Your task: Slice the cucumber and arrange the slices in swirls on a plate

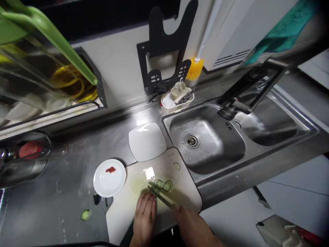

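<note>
My right hand (189, 223) is closed around the handle of a knife (163, 199), whose blade angles up and left across the white cutting board (190, 192). Just left of the blade, my left hand (145, 212) has its fingers curled over a cucumber (128, 235); only a dark green part shows beside the wrist, and the cut end is hidden. Several thin cucumber slices (163, 185) lie overlapped at the knife's far side. A single cucumber slice (177, 166) rests apart, near the board's right edge.
A square white plate (147, 142) touches the board's far edge. Left of it sits a round plate (109, 183) with red paste (110, 169). Cucumber ends (85, 215) lie on the steel counter (74, 185). The sink (205, 137) is at right, under a black faucet (246, 91).
</note>
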Motion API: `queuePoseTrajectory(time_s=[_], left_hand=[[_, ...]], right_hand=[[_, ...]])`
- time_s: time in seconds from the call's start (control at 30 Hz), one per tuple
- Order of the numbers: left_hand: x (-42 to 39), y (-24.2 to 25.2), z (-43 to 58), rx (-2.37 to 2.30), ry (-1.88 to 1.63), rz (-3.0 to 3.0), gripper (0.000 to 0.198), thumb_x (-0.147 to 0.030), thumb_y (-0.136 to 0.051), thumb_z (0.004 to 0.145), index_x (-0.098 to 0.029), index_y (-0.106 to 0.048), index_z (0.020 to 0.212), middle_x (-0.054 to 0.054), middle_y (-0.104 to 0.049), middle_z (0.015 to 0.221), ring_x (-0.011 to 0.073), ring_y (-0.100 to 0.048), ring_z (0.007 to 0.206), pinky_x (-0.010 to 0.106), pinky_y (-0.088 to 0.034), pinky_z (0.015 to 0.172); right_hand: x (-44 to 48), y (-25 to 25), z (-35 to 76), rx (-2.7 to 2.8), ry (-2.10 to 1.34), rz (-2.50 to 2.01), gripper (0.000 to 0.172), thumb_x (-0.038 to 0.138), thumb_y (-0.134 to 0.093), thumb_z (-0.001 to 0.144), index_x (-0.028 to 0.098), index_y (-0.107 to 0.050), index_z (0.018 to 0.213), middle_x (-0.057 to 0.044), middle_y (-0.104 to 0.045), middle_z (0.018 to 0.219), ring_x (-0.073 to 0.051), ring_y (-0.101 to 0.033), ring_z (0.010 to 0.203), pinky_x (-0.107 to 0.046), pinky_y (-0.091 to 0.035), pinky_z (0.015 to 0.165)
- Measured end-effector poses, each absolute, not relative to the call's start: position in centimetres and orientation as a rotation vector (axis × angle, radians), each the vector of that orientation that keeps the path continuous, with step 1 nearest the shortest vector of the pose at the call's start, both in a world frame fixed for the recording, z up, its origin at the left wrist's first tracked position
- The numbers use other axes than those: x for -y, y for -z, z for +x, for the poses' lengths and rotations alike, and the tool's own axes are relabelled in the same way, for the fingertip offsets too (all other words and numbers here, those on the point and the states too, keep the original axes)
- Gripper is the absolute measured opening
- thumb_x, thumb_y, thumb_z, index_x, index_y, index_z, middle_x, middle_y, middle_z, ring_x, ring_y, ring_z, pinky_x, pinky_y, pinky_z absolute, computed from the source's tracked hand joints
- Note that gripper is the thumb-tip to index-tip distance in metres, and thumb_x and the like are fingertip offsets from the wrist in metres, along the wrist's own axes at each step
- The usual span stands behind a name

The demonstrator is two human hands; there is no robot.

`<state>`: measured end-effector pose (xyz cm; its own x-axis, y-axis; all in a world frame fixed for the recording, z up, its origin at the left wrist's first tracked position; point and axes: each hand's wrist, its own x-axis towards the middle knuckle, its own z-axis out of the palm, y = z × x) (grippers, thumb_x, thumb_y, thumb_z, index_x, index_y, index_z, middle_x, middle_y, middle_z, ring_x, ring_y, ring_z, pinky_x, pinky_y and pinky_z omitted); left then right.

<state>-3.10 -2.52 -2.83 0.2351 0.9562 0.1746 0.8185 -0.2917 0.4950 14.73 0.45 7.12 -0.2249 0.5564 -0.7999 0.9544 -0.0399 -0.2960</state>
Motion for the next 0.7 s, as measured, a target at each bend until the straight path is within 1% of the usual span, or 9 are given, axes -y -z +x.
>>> queuePoseTrajectory(time_s=[0.17, 0.33, 0.43, 0.57, 0.7], left_hand=[[2.4, 2.8, -3.1, -1.632, -0.652, 2.204, 0.024, -0.016, -0.042, 0.092, -0.016, -0.061, 0.106, 0.007, -0.069, 0.104, 0.0181, -0.063, 0.1, 0.038, -0.049, 0.095], [2.5, 2.6, -3.3, -1.624, -0.644, 2.182, 0.026, -0.016, -0.042, 0.092, -0.016, -0.061, 0.109, 0.007, -0.069, 0.105, 0.0181, -0.063, 0.101, 0.039, -0.048, 0.096], [2.5, 2.5, -3.3, -1.622, -0.638, 2.176, 0.027, -0.016, -0.041, 0.092, -0.017, -0.06, 0.111, 0.007, -0.068, 0.105, 0.0179, -0.063, 0.102, 0.038, -0.049, 0.096], [2.4, 2.4, -3.3, -1.62, -0.662, 2.154, 0.027, -0.017, -0.041, 0.092, -0.018, -0.06, 0.111, 0.007, -0.068, 0.104, 0.0176, -0.063, 0.101, 0.037, -0.051, 0.094], [2.3, 2.1, -3.1, -1.626, -0.663, 2.13, 0.026, -0.018, -0.042, 0.092, -0.018, -0.061, 0.11, 0.007, -0.068, 0.104, 0.0175, -0.063, 0.102, 0.037, -0.052, 0.093]], right_hand=[[-0.4, -5.8, 14.2, -1.824, 1.159, 1.563, 0.048, -0.005, -0.03, 0.08, 0.015, -0.06, 0.112, -0.011, -0.069, 0.099, -0.023, -0.067, 0.086, -0.028, -0.049, 0.068], [0.4, -3.9, 14.4, -1.907, 1.177, 1.601, 0.047, -0.003, -0.031, 0.079, 0.015, -0.06, 0.111, -0.01, -0.069, 0.097, -0.022, -0.066, 0.087, -0.03, -0.048, 0.073], [1.1, -3.2, 14.9, -1.929, 1.187, 1.672, 0.046, -0.002, -0.032, 0.077, 0.016, -0.062, 0.107, -0.009, -0.069, 0.093, -0.021, -0.065, 0.083, -0.028, -0.047, 0.071], [1.7, -3.2, 15.8, -1.895, 1.209, 1.763, 0.047, -0.002, -0.032, 0.077, 0.018, -0.06, 0.108, -0.006, -0.068, 0.092, -0.019, -0.066, 0.079, -0.025, -0.044, 0.064], [1.6, -4.2, 16.4, -1.874, 1.138, 1.775, 0.051, -0.004, -0.028, 0.076, 0.017, -0.06, 0.11, -0.008, -0.069, 0.094, -0.02, -0.066, 0.078, -0.026, -0.044, 0.062]])
